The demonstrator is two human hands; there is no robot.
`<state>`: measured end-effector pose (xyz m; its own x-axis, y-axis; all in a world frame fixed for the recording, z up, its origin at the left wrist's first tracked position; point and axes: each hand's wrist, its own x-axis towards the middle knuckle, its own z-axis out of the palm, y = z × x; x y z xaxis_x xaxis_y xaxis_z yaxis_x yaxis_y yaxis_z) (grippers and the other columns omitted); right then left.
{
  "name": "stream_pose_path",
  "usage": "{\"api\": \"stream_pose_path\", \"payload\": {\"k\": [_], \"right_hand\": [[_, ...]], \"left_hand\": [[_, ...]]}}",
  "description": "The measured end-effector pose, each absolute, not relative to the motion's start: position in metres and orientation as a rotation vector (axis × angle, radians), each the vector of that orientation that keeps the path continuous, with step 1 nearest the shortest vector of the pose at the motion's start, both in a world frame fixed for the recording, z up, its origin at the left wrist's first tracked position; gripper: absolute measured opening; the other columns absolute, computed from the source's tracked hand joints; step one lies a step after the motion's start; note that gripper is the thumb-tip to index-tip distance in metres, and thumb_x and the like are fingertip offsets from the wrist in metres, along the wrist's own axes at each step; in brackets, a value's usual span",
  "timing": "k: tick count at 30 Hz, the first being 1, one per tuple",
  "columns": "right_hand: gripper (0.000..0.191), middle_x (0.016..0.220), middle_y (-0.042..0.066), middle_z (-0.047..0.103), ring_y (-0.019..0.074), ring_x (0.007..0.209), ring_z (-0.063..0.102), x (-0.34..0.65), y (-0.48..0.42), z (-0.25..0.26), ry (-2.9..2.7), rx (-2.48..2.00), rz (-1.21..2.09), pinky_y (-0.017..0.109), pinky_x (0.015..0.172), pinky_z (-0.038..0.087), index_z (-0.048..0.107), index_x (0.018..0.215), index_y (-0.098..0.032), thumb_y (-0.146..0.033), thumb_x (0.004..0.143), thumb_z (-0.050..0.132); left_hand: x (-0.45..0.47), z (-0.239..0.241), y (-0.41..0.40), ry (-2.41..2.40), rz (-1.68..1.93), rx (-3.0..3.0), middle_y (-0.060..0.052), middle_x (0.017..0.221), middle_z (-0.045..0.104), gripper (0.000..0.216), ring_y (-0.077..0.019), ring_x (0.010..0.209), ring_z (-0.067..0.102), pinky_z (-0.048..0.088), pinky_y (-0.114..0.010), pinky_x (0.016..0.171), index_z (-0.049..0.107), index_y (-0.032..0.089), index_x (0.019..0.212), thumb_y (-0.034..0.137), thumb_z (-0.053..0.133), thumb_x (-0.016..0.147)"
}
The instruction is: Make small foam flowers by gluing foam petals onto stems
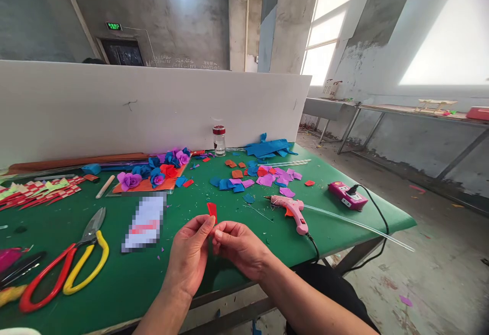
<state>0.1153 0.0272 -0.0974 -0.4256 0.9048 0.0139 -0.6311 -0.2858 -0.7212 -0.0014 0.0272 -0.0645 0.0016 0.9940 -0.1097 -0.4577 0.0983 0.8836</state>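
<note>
Red strip: small red piece of felt or foam, standing upright between the fingertips of both hands, above the near edge of the green table.
Left hand: I see it pinched on the strip's lower left edge, thumb and forefinger closed on it, the other fingers curled.
Right hand: pinched on the lower right edge, fingertips meeting the left hand's; both hands grasp the same piece.
Handling, my judgement: very light, soft and limp; it will bend or crease under pressure rather than break. Not slippery. I cannot tell its thickness.
Where to hold, my judgement: by the bottom edge with a light fingertip pinch, leaving the upper part free.
Glue gun: pink, lying on the table at 2 o'clock from the hands, near them, a clear glue stick trailing from its back.
Power strip: pink, at 2 o'clock, beyond the gun, plugged.
Scissors: red and yellow handles, at 9 o'clock, well apart.
Cut scraps: purple, blue and orange, at 1 o'clock.
Finished flowers: purple and blue, at 11 o'clock on an orange sheet.
Glass jar: at 12 o'clock, against the white board.
</note>
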Motion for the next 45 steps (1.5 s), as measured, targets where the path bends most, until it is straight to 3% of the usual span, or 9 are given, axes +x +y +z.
{"api": "stream_pose_path", "payload": {"k": [8, 20, 26, 32, 45], "right_hand": [[0.032, 0.064, -0.001, 0.062, 0.0073, 0.058, 0.050, 0.119, 0.030, -0.096, -0.792, -0.582, 1.760, 0.022, 0.062, 0.038, 0.066, 0.070, -0.013, -0.036, 0.060, 0.086], [0.029, 0.066, 0.000, 0.062, 0.0062, 0.058, 0.051, 0.119, 0.029, -0.101, -0.715, -0.505, 1.870, 0.022, 0.065, 0.041, 0.067, 0.072, -0.012, -0.031, 0.061, 0.087], [0.028, 0.066, -0.001, 0.062, 0.0055, 0.057, 0.052, 0.116, 0.028, -0.104, -0.665, -0.470, 1.932, 0.022, 0.065, 0.042, 0.066, 0.072, -0.011, -0.029, 0.062, 0.087], [0.030, 0.068, -0.001, 0.063, 0.0054, 0.060, 0.055, 0.114, 0.028, -0.105, -0.607, -0.433, 2.006, 0.022, 0.068, 0.044, 0.065, 0.075, -0.011, -0.027, 0.063, 0.087], [0.029, 0.067, -0.001, 0.062, 0.0050, 0.059, 0.055, 0.114, 0.027, -0.105, -0.617, -0.412, 2.020, 0.020, 0.065, 0.045, 0.064, 0.075, -0.010, -0.026, 0.065, 0.086]], "left_hand": [[-0.010, -0.073, 0.036, 0.991, 1.446, 0.847, -0.001, 0.067, 0.059, 0.044, -0.0121, 0.069, 0.047, 0.040, -0.022, 0.063, 0.072, 0.013, 0.073, 0.050, 0.084, 0.052], [-0.009, -0.071, 0.035, 0.977, 1.363, 0.980, -0.004, 0.068, 0.063, 0.030, -0.0143, 0.069, 0.048, 0.041, -0.025, 0.067, 0.073, 0.015, 0.064, 0.041, 0.085, 0.054], [-0.008, -0.071, 0.034, 0.963, 1.367, 0.882, -0.001, 0.061, 0.062, 0.029, -0.0114, 0.063, 0.048, 0.040, -0.023, 0.061, 0.074, 0.014, 0.065, 0.037, 0.086, 0.052], [-0.007, -0.069, 0.031, 0.939, 1.342, 0.765, -0.003, 0.071, 0.066, 0.030, -0.0111, 0.069, 0.052, 0.042, -0.020, 0.060, 0.073, 0.013, 0.064, 0.033, 0.088, 0.049], [-0.007, -0.065, 0.029, 0.881, 1.263, 0.776, 0.002, 0.062, 0.056, 0.029, -0.0086, 0.059, 0.046, 0.040, -0.019, 0.052, 0.067, 0.014, 0.065, 0.032, 0.087, 0.054]]}}
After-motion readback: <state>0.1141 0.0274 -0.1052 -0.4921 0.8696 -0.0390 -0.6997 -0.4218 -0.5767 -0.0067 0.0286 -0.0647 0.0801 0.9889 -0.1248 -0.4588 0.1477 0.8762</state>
